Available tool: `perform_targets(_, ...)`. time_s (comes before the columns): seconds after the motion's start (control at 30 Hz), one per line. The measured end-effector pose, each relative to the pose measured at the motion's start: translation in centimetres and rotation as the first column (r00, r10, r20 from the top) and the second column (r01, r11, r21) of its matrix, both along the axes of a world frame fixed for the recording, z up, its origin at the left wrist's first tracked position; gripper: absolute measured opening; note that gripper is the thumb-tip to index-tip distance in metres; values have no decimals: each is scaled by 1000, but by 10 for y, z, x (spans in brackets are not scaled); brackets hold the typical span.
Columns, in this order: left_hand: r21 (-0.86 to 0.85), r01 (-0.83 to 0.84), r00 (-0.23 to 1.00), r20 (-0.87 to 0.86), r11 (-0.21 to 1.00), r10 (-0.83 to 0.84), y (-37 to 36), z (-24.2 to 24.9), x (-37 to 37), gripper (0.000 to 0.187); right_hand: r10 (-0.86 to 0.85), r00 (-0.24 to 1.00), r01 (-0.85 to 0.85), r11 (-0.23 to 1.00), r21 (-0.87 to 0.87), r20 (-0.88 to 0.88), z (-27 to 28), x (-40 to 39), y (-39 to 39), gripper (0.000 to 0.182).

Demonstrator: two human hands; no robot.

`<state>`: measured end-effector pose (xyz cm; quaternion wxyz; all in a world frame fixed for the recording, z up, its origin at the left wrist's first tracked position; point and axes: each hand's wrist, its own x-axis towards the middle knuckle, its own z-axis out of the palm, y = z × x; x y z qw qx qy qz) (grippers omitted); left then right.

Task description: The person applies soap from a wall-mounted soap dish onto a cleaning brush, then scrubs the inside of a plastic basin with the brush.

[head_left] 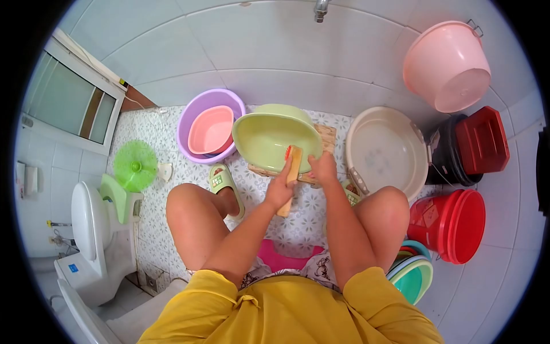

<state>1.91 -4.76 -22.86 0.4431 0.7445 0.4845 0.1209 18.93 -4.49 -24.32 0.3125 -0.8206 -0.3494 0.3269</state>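
My left hand [279,190] is closed around a wooden scrub brush [295,163], whose red bristles face the inside of a pale green basin [269,135]. The brush head overlaps the basin's near edge in this view, and the handle's end sticks out below my fingers. At the basin's near right rim, my right hand [324,168] grips the edge. The basin is tilted toward me and rests on a low wooden stand [325,136], which is partly hidden beneath it.
A purple basin [184,125] holding a pink basin [211,129] stands left. On the right are a beige tub [385,155] with water, a red bucket [467,226], a black bucket [444,152] and a pink bucket [447,63]. A toilet [87,223] and green fan-like cover [135,165] stand far left.
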Motion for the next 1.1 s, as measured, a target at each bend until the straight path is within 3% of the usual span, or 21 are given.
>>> perform_targets(0.1,-94,-48,993,100,994,58,-4,1,7,79,-50,999,50,998,-24,-11,10,4,-3,30)
perform_targets(0.17,-131,-56,998,-41,990,51,3,3,-1,77,-72,996,70,997,-40,-51,19,5,-5,29)
perform_targets(0.3,-116,-130,980,-167,985,110,21,10,-24,73,-65,995,61,996,-64,-72,23,7,-6,31)
perform_targets(0.37,-179,-192,981,-75,965,182,28,3,-33,69,-49,997,44,996,-80,-60,22,7,-4,33)
perform_targets(0.43,-199,-169,985,12,965,174,28,-17,-35,67,-61,995,66,995,-76,74,12,7,-1,30)
perform_targets(0.5,19,-95,964,251,995,87,24,-41,-33,76,-63,990,62,998,11,125,7,6,-2,28)
perform_targets(0.57,-15,-109,952,285,994,109,17,-45,-30,78,-66,981,50,994,93,182,5,4,-6,27)
perform_targets(0.63,-49,-130,936,323,990,139,10,-48,-30,81,-137,986,117,975,190,99,-1,2,-7,27)
perform_targets(0.7,-233,-216,914,294,948,280,9,-51,-29,86,-152,983,124,964,237,104,-19,1,-8,28)
perform_targets(0.77,-274,-217,923,254,937,288,9,-47,-28,86,-168,980,131,950,284,108,-35,-3,-11,30)
perform_targets(0.83,-318,-217,934,206,923,291,9,-42,-27,86,-308,843,181,935,306,442,-44,-16,-15,35)
perform_targets(0.87,-349,-207,918,254,914,305,9,-41,-26,86,-304,841,177,936,304,447,-49,-21,-18,35)
perform_targets(0.97,-426,-180,905,281,887,319,10,-35,-22,85,-263,953,242,960,142,151,-42,-31,-21,37)
perform_targets(1.0,-469,-165,914,259,868,314,10,-35,-22,85,-204,968,199,979,-44,-149,-14,-36,-23,38)
perform_targets(1.03,-471,-167,912,260,866,317,9,-42,-22,85,-182,879,98,973,-207,-441,1,-40,-24,40)
perform_targets(1.07,-423,-164,906,293,891,305,9,-50,-21,84,-180,880,96,973,-208,-439,-1,-44,-24,40)
perform_targets(1.1,-373,-161,899,326,914,291,9,-54,-20,84,-214,796,65,960,-271,-566,-4,-50,-25,42)
